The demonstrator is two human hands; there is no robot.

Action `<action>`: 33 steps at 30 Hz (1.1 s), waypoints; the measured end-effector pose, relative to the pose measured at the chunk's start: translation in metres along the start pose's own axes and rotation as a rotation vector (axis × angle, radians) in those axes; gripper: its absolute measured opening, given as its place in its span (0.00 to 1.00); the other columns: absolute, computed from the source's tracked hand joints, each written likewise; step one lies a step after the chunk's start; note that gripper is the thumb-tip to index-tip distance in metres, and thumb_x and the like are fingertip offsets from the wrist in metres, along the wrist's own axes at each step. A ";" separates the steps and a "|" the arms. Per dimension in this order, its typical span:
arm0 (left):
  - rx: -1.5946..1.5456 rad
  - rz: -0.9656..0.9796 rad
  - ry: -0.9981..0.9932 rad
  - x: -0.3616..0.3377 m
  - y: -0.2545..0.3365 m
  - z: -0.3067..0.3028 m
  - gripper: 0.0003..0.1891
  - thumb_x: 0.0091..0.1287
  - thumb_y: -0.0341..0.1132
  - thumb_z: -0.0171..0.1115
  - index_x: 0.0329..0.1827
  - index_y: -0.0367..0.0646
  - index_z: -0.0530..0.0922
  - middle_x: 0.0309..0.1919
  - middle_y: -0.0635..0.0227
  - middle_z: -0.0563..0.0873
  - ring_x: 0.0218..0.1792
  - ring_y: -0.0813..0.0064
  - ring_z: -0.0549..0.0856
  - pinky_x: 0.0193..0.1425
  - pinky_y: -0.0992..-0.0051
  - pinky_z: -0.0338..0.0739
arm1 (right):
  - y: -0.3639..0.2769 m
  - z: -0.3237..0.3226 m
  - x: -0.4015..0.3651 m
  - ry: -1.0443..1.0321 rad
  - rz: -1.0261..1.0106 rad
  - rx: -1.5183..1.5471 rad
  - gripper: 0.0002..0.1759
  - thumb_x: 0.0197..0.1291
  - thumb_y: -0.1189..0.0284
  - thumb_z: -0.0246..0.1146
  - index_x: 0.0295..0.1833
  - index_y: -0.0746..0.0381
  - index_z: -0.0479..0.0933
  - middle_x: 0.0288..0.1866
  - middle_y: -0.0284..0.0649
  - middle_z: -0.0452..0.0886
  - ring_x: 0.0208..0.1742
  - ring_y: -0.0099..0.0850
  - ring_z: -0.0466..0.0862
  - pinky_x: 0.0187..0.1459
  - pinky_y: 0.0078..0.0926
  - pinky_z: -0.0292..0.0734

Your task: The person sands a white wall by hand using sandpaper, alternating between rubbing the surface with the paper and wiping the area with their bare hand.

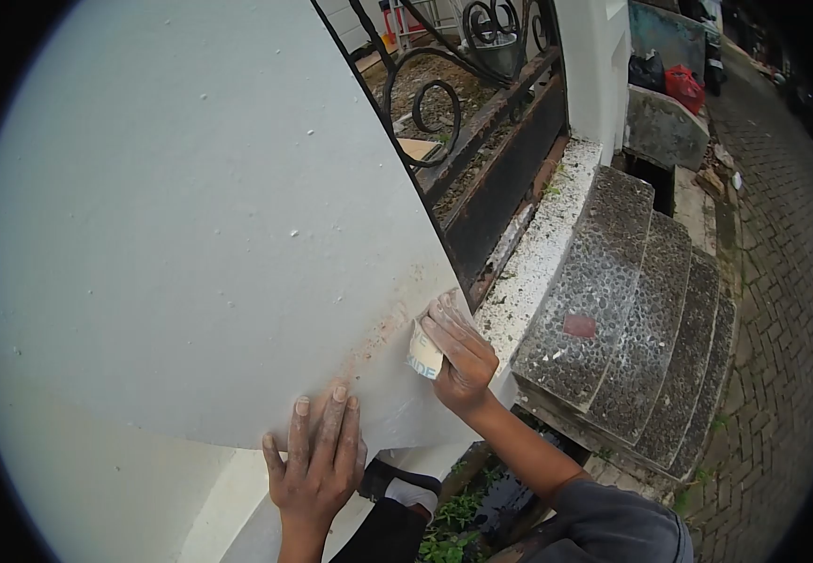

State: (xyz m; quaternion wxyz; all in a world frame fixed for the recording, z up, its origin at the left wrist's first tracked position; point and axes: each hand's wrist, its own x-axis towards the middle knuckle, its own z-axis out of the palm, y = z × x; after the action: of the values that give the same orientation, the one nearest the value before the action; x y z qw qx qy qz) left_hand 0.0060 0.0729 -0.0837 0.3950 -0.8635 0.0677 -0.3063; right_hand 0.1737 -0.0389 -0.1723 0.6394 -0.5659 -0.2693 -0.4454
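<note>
My right hand (463,355) grips a folded piece of sandpaper (423,353), its pale printed back showing blue letters. It presses against the white wall (191,216) close to the wall's right edge. Beside it, a rough reddish-brown patch (374,342) runs diagonally where the white paint is worn. My left hand (317,464) lies at the wall's lower edge with fingers stretched out and tips touching the surface just below that patch. It holds nothing. Whitish dust covers the fingers of both hands.
A black iron gate (491,178) stands right of the wall. Pebbled steps (613,300) descend toward a paved lane (782,244). Below are a dark ditch with green plants (458,507) and my shoe (402,486). A red bag (684,88) sits farther off.
</note>
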 end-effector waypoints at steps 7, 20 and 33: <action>-0.044 -0.034 -0.014 -0.002 0.002 -0.003 0.20 0.52 0.39 0.64 0.51 0.61 0.82 0.59 0.81 0.80 0.66 0.61 0.71 0.76 0.51 0.42 | -0.009 0.005 -0.001 0.018 0.015 0.059 0.22 0.41 0.89 0.57 0.46 0.67 0.82 0.48 0.51 0.83 0.56 0.46 0.80 0.60 0.39 0.73; 0.006 -0.067 -0.012 0.002 0.003 -0.004 0.15 0.56 0.42 0.59 0.47 0.67 0.83 0.55 0.89 0.81 0.64 0.72 0.72 0.77 0.54 0.40 | -0.001 -0.001 -0.002 -0.004 -0.019 0.062 0.23 0.40 0.89 0.59 0.47 0.68 0.81 0.48 0.50 0.83 0.54 0.44 0.82 0.59 0.37 0.74; -0.052 -0.081 0.031 0.005 0.009 0.002 0.15 0.53 0.40 0.62 0.45 0.63 0.84 0.57 0.85 0.81 0.67 0.63 0.69 0.77 0.52 0.37 | -0.018 0.009 0.045 0.049 0.086 0.137 0.19 0.43 0.88 0.59 0.45 0.67 0.82 0.45 0.50 0.84 0.53 0.44 0.83 0.60 0.40 0.73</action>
State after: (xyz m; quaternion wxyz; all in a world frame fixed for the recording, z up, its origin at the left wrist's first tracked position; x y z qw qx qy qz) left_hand 0.0118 0.0661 -0.0890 0.3585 -0.8706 0.0466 -0.3336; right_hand 0.1803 -0.0412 -0.1234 0.7016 -0.5209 -0.2586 -0.4118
